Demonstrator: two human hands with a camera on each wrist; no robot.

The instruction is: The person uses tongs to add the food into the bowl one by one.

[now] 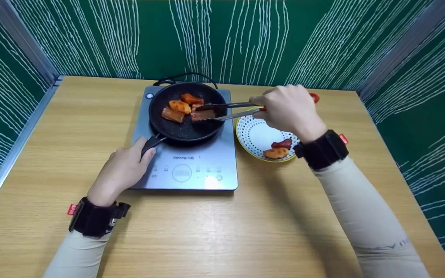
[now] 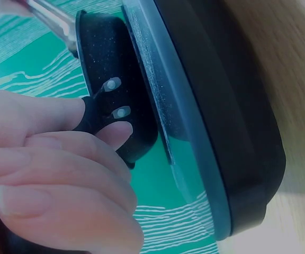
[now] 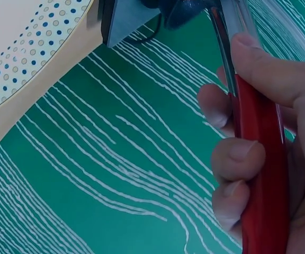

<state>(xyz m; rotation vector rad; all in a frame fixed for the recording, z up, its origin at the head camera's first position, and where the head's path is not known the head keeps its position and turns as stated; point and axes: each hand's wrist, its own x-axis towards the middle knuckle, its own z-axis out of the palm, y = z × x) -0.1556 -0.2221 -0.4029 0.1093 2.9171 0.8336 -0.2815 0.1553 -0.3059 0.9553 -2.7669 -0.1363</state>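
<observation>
My left hand (image 1: 128, 168) grips the black handle (image 1: 153, 143) of a frying pan (image 1: 184, 133), which sits on the induction cooker. In the left wrist view its fingers wrap the handle close to two rivets. My right hand (image 1: 288, 110) holds a pair of tongs (image 1: 242, 104) with red grips (image 3: 261, 159). The tong tips reach into the pan at a brown, ridged rectangular piece of food (image 1: 203, 115). Also in the pan lie another ridged brown piece (image 1: 173, 115), a golden chicken wing (image 1: 180, 106) and a reddish drumstick (image 1: 192, 98).
The induction cooker (image 1: 184, 179) has its control panel facing me. Right of it is a dotted plate (image 1: 247, 137) with a yellow rim, holding a wing (image 1: 276, 153) and a dark red drumstick (image 1: 282, 143). A black cord (image 1: 195, 73) runs behind the cooker. Green patterned panels (image 1: 222, 38) enclose the wooden table (image 1: 191, 239).
</observation>
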